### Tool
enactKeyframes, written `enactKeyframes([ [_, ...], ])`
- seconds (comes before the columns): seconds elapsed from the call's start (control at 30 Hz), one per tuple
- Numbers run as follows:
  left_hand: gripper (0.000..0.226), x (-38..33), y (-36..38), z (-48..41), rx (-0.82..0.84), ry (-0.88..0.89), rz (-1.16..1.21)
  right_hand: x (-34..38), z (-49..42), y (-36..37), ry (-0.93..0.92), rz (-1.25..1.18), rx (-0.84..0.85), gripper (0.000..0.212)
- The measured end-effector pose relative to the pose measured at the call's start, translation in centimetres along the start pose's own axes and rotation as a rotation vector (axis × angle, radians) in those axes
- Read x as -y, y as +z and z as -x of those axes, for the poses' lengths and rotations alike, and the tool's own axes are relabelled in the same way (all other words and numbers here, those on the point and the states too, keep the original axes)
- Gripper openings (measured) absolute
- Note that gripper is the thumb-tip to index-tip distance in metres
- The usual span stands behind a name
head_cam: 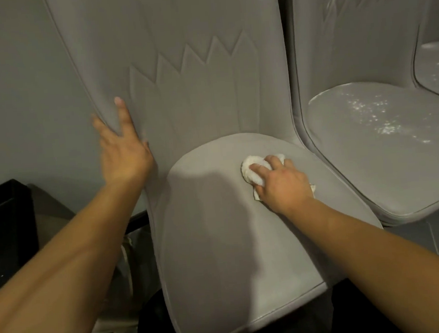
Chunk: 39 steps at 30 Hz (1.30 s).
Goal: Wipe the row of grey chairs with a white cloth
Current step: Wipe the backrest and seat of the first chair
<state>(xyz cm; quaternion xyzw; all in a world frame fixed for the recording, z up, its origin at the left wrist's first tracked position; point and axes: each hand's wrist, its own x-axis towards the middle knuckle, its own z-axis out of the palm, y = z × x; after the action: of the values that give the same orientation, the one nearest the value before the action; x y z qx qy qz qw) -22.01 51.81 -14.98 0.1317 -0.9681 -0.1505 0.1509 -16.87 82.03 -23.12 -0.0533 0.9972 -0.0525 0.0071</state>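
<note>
Head view: R hand [280,184] clenched on bunched white cloth [251,167], pressed onto grey chair [219,245] seat. Wad's long axis runs approx 10–4 o'clock. L hand [122,153] released, straight fingers on backrest edge at 9 o'clock. White-speckled next chair [383,153] at 3 o'clock.

Wall [18,90]: plain matte grey, no windows in view. Black box-shaped unit [6,235] at the left edge, standing against the wall; its soft shadow falls on the wall just beside it. Pale, crumpled bag-like item [123,276] low down, right of the unit; kind unclear. Floor [426,239]: grey, with one seam line visible at lower right. Light dim and even, source not seen.
</note>
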Motion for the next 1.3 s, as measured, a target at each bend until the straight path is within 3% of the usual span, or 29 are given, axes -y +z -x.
enactKeyframes([
  [0.1,0.094,0.5,1.6,4.3,0.116,0.023,-0.163,-0.2,0.0,-0.1,-0.009,-0.019,0.014,0.048],
  [0.17,0.092,-0.6,2.6,7.6,0.109,0.068,-0.2,-0.2,0.0,0.0,-0.006,-0.024,0.019,0.048],
  [0.37,0.086,-5.3,4.5,14.3,0.072,0.291,-0.114,-0.4,-0.2,-0.4,-0.026,-0.076,0.042,0.046],
  [0.53,0.082,-4.1,7.7,15.4,0.468,0.162,-0.167,1.5,0.6,-0.7,-0.134,-0.173,-0.076,0.039],
  [0.63,0.082,-4.0,8.2,15.1,0.563,0.191,-0.21,1.3,0.5,0.0,-0.209,-0.115,-0.042,0.039],
  [0.9,0.081,-3.4,8.5,15.1,0.521,0.219,-0.254,-4.5,-4.4,-1.9,-0.055,0.022,-0.022,0.042],
  [1.07,0.08,-3.5,8.6,15.0,0.518,0.216,-0.255,-5.6,-7.1,-2.5,-0.088,-0.001,0.014,0.043],
  [1.3,0.085,-3.0,8.9,14.5,0.515,0.234,-0.247,-6.8,-2.7,-2.5,-0.037,-0.035,0.067,0.043],
])
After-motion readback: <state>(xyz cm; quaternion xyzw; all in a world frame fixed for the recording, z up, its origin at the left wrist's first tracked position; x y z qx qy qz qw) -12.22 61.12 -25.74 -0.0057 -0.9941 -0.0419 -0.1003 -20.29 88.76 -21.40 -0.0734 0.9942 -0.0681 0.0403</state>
